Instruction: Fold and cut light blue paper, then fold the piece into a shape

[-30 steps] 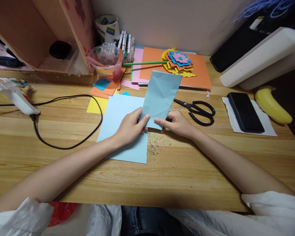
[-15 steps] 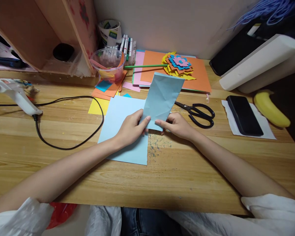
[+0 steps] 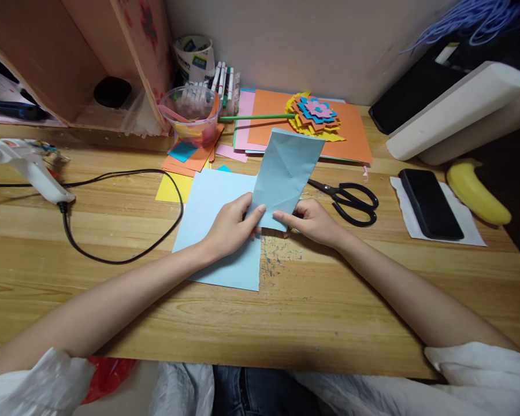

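Observation:
A creased strip of light blue paper (image 3: pixel 289 173) is held up at the middle of the view, tilted to the right. My left hand (image 3: pixel 234 225) pinches its lower left corner, thumb on the front face. On the lower right edge my right hand (image 3: pixel 312 221) grips the same strip, thumb also in front. Beneath my left hand lies a larger light blue sheet (image 3: pixel 225 271) on the wooden table. Black-handled scissors (image 3: pixel 351 199) rest just beyond my right hand, their blades partly hidden. The fingers behind the strip are mostly hidden.
A paper flower (image 3: pixel 316 112) lies on coloured sheets (image 3: pixel 355 130) at the back. Left of it are a plastic bowl (image 3: pixel 190 118), markers (image 3: pixel 225 84) and paper scraps (image 3: pixel 177 186). A glue gun (image 3: pixel 34 170) with a looping cord is at left; a phone (image 3: pixel 431 203) and banana (image 3: pixel 479 193) at right.

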The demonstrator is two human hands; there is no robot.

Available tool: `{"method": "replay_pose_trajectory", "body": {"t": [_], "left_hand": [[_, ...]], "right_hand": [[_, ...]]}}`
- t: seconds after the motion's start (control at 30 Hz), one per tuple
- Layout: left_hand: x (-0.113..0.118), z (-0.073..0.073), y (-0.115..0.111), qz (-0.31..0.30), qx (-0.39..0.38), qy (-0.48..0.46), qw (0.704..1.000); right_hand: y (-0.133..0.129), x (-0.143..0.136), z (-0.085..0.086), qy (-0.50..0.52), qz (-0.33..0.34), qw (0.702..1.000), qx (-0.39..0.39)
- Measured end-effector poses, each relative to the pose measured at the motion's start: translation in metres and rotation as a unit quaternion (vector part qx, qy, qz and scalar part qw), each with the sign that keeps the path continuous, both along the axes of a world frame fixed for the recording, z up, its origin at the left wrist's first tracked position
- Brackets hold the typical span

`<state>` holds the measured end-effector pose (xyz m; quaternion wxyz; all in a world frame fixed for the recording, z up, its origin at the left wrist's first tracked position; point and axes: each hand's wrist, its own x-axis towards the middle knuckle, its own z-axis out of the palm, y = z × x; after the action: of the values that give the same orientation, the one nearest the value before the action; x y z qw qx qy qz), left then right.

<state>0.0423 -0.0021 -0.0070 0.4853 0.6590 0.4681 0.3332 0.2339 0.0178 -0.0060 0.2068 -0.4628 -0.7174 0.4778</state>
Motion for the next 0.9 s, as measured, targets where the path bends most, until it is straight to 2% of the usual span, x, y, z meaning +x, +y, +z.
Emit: {"method": "replay_pose_trajectory", "body": {"t": [0.9], "left_hand": [[0.0003, 0.0007, 0.0003, -0.006, 0.019, 0.040, 0.999]], "right_hand": [[-0.0005, 0.0002, -0.0022, 0.005, 0.003, 1.000, 0.000]]}}
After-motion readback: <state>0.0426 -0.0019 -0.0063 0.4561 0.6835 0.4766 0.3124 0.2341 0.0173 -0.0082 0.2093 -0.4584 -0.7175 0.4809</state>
